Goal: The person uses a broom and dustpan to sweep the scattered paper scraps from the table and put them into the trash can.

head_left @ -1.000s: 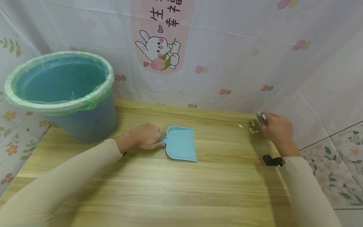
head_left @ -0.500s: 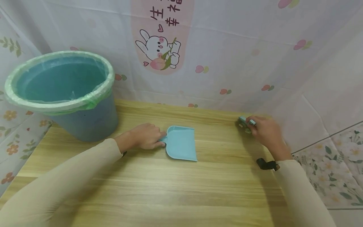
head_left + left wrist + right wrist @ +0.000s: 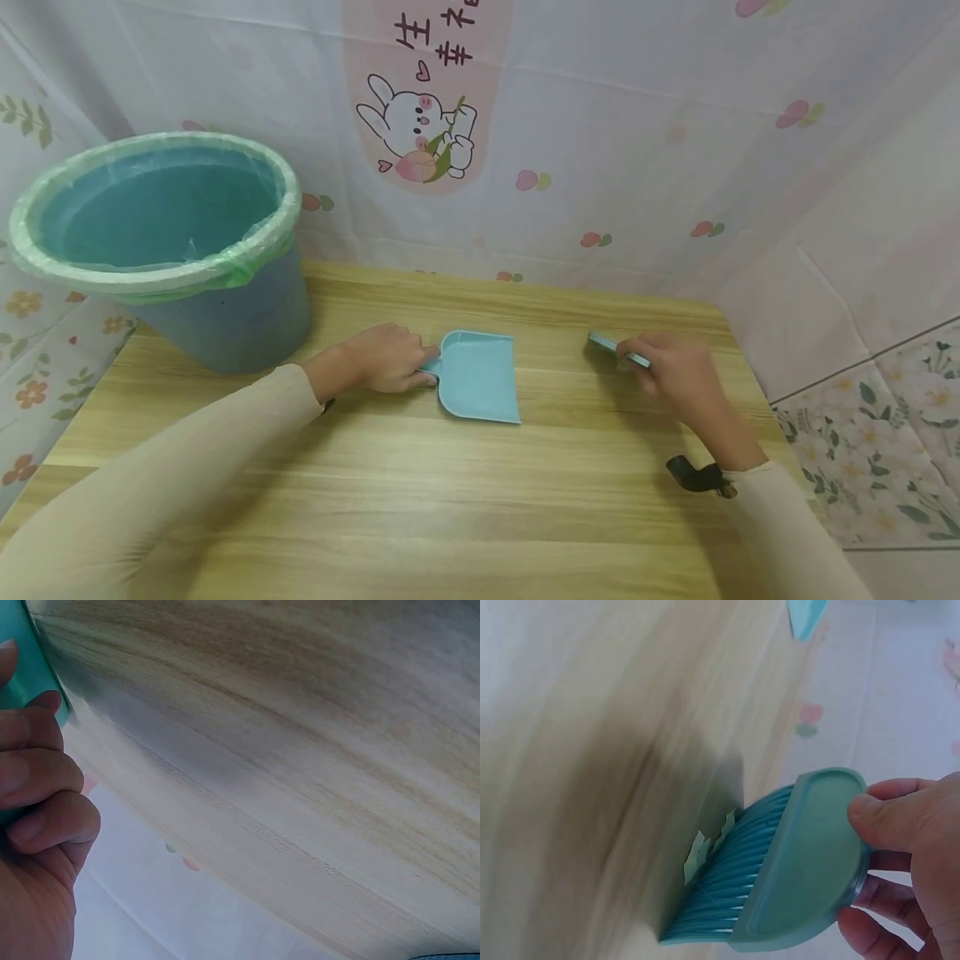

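My left hand (image 3: 384, 358) grips the handle of a light blue dustpan (image 3: 480, 377), which lies on the wooden table with its wide lip facing right. In the left wrist view the curled fingers (image 3: 56, 776) wrap around its blue-green handle. To the right of the dustpan, apart from it, my right hand (image 3: 678, 377) holds a small blue-green hand brush (image 3: 799, 862) by its rounded back, thumb on one side and fingers on the other. Its bristles touch the tabletop. Pale paper scraps (image 3: 697, 856) lie against the bristles in the right wrist view; the head view hides them behind the brush.
A large blue bucket (image 3: 258, 312) with a clear plastic liner over its rim stands at the table's back left. A white patterned cloth (image 3: 637, 133) hangs along the back edge of the wooden table (image 3: 420, 508). Floral covering (image 3: 892, 433) lies beyond the right edge.
My right hand has swept the brush leftward from the table's right end toward the dustpan. The scraps seen there earlier have moved along with it. My left hand and the dustpan stay put.
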The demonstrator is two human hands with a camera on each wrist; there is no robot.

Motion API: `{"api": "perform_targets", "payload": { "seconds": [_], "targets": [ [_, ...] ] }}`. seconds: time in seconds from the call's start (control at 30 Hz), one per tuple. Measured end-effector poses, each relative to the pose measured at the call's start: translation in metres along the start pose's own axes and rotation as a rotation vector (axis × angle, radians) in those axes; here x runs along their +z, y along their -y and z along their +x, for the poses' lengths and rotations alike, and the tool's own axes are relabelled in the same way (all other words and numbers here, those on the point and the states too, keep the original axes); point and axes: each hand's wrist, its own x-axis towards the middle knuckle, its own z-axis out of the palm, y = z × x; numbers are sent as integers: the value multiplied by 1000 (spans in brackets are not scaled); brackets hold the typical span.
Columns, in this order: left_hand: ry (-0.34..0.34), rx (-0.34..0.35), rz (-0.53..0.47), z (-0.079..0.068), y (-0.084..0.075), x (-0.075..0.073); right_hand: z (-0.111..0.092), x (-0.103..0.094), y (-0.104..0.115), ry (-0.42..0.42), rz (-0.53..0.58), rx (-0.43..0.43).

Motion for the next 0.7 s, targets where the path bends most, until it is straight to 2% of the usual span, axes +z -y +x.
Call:
{"api": "perform_targets", "payload": {
  "seconds": [0.23,0.47,0.57,0.7],
  "targets": [
    [2,3,-4,0,1,-1,-6,-7,21,14,67,-52],
    [4,4,4,0,2,0,-4,-18,26,-3,98,-74],
    [5,6,3,0,1,-1,-2,-23,26,-36,58,-30],
    [9,5,3,0,1,-1,2,-31,29,-35,5,85]
  ]
}}
